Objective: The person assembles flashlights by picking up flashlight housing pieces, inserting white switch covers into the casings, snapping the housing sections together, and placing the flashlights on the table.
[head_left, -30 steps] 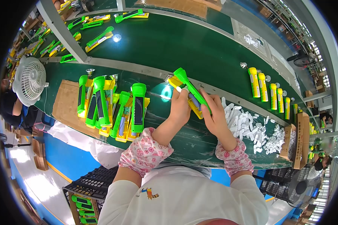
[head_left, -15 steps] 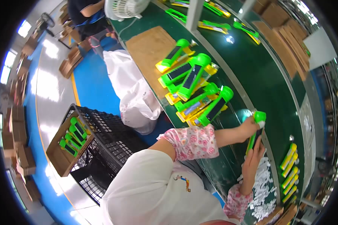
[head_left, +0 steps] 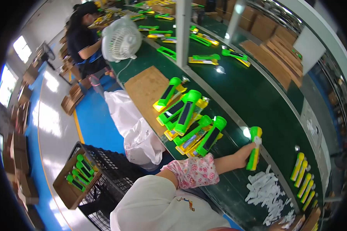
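Note:
A green and yellow flashlight [head_left: 253,152] is held upright in my left hand [head_left: 245,154], over the green table near its middle rail. A small white part [head_left: 257,141] shows at the fingers on the flashlight's side. My right hand is out of the picture. Left of the held flashlight, several green flashlights with dark panels [head_left: 187,112] lie heaped with yellow parts, partly on a brown cardboard sheet [head_left: 142,90]. White plastic pieces [head_left: 263,188] form a pile below the held flashlight. Several yellow tubes [head_left: 299,166] lie in a row at the right.
A white fan [head_left: 121,40] stands at the table's far left end, with a co-worker [head_left: 83,42] behind it. Metal posts [head_left: 182,34] rise from the rail. A black crate [head_left: 110,165] and a carton of flashlights [head_left: 71,188] are at the lower left. A white bag [head_left: 142,142] touches the table edge.
The view has turned left. My right hand has left the flashlight and gone out of view. The flashlight, earlier tilted in both hands, now stands nearly upright in my left hand.

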Motion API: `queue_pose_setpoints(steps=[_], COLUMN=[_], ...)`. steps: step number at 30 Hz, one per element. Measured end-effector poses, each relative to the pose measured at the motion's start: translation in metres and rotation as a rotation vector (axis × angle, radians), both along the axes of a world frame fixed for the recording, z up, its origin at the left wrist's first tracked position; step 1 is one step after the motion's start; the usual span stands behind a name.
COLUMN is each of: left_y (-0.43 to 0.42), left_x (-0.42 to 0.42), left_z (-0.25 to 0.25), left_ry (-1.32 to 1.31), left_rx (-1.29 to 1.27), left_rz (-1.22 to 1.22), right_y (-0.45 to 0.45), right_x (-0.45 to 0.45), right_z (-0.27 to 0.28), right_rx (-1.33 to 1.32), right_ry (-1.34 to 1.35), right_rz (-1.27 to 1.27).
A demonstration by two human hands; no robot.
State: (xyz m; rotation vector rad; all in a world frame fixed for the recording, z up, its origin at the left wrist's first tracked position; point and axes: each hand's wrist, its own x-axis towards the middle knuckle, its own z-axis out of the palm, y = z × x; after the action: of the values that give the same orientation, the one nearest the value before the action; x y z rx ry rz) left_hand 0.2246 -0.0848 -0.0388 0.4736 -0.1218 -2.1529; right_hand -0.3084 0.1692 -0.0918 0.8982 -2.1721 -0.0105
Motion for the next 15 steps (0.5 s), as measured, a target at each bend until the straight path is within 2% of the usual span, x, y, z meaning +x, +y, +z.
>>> queue_pose_setpoints(steps=[1,2,3,4,5,6,7,8,9,10,15], left_y=[0.0,0.003,0.006,0.009,0.009,0.008,0.009,0.006,0.009,0.007,0.009], left_x=[-0.002,0.002,0.003,0.0,0.0,0.0,0.0,-0.002,-0.003,-0.002,-0.001], left_z=[-0.009,-0.004,-0.007,-0.012,-0.016,-0.018,-0.01,-0.016,-0.004,-0.003,-0.006], left_ry=[-0.068,0.007,0.129,0.195,0.202,0.248,0.201,0.302,0.258,0.269,0.235], left_rx=[-0.033,-0.036,-0.08,-0.129,-0.111,-0.139,-0.154,-0.115,-0.09,-0.118,-0.13], left_rz=[0.0,-0.062,-0.094,-0.095,-0.127,-0.145,-0.147,-0.174,-0.163,-0.198,-0.2], right_y=[0.027,0.039,0.058,0.037,0.036,0.024,0.018,0.005,-0.01,-0.018,-0.034], right_x=[-0.058,-0.02,-0.062,-0.004,-0.017,0.004,0.018,0.046,0.07,0.074,0.089], right_z=[-0.033,-0.018,-0.059,-0.04,-0.062,-0.056,-0.037,-0.015,-0.001,0.003,0.027], right_rx=[0.093,0.284,0.408,0.17,0.223,-0.003,0.476,0.485,-0.308,-0.394,-0.456], right_ry=[-0.016,-0.161,-0.147,-0.401,-0.18,-0.224,-0.052,0.022,-0.397,-0.396,-0.587], right_rz=[-0.225,-0.315,-0.028,-0.162,-0.065,0.051,0.08,0.083,0.261,0.333,0.343])
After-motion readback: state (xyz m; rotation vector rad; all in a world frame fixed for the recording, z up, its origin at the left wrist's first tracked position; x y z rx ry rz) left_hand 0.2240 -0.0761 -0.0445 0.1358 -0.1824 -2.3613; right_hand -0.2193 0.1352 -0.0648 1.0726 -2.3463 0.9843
